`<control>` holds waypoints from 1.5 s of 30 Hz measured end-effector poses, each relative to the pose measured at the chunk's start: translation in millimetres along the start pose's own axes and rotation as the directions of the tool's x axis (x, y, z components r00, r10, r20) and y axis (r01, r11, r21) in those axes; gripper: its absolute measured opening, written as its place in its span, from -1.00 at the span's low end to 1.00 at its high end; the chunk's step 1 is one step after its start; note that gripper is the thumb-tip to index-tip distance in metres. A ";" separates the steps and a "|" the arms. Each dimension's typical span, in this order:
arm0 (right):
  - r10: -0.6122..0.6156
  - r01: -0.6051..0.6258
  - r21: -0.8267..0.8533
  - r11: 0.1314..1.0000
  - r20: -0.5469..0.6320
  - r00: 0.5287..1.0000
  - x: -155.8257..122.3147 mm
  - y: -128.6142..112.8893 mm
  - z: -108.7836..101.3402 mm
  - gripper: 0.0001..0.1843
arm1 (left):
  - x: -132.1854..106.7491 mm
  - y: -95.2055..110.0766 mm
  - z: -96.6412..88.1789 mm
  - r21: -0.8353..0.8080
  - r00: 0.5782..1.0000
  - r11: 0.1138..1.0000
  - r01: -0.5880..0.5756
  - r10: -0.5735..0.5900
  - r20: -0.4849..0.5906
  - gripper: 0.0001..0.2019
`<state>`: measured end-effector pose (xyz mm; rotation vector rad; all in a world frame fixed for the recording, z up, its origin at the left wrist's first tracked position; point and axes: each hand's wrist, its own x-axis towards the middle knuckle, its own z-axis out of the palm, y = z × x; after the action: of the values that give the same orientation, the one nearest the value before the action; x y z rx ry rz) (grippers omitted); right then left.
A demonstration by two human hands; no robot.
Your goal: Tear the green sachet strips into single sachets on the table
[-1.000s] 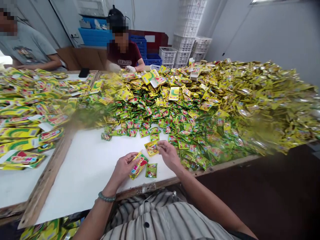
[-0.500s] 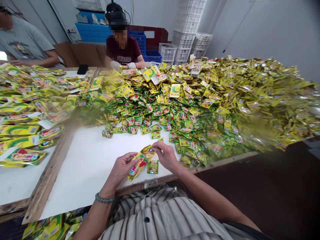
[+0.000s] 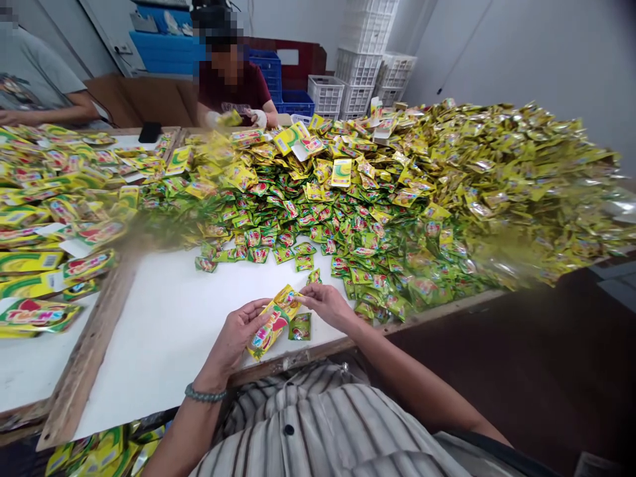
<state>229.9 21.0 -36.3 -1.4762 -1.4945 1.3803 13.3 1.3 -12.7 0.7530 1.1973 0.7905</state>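
My left hand (image 3: 237,333) grips a long yellow pouch (image 3: 268,324) with red and green print, held tilted above the white tabletop (image 3: 163,331). My right hand (image 3: 325,305) pinches a small green-yellow sachet (image 3: 287,296) right at the pouch's upper end. One small green sachet (image 3: 300,326) lies flat on the table just under both hands. Another small sachet (image 3: 313,276) lies just beyond my right hand.
A huge heap of green and yellow sachets (image 3: 397,192) covers the table's far and right side. Long yellow pouches (image 3: 40,225) pile on the left table past a wooden edge (image 3: 89,351). Two people sit opposite; white and blue crates (image 3: 325,93) stack behind.
My right hand has carried the small sachet left, from apart from the pouch to its upper end. The view has shifted slightly.
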 end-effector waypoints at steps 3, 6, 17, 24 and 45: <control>-0.089 0.052 -0.390 0.919 -0.078 0.993 -16.8 7.5 5.2 -0.71 | 0.4 2.1 -4.5 -0.011 0.998 1.000 0.000 -0.001 -0.057 -0.41; -0.155 0.150 -0.523 0.839 0.034 0.987 -27.5 12.6 9.1 -0.84 | 1.3 2.9 -9.3 -0.013 0.994 1.000 -0.007 0.005 -0.113 -0.39; -0.236 0.239 -0.005 0.971 -0.165 0.957 5.6 -23.7 9.1 -0.69 | -6.0 3.3 -4.4 -0.005 0.997 0.997 -0.073 0.073 -0.038 -0.44; -0.455 0.457 -0.133 0.879 0.045 0.889 6.5 -29.0 3.4 -0.76 | -8.9 2.5 -7.2 0.006 0.994 0.995 -0.103 0.103 0.038 -0.49; -0.106 0.105 0.020 0.994 0.248 0.963 0.4 -59.5 19.3 -0.56 | 9.2 6.2 -10.9 0.267 0.994 0.958 -0.107 0.112 -0.006 -0.44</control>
<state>193.4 26.7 14.2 -1.2344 -1.6939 1.5479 3.6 13.2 -14.3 1.0417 1.3047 0.7372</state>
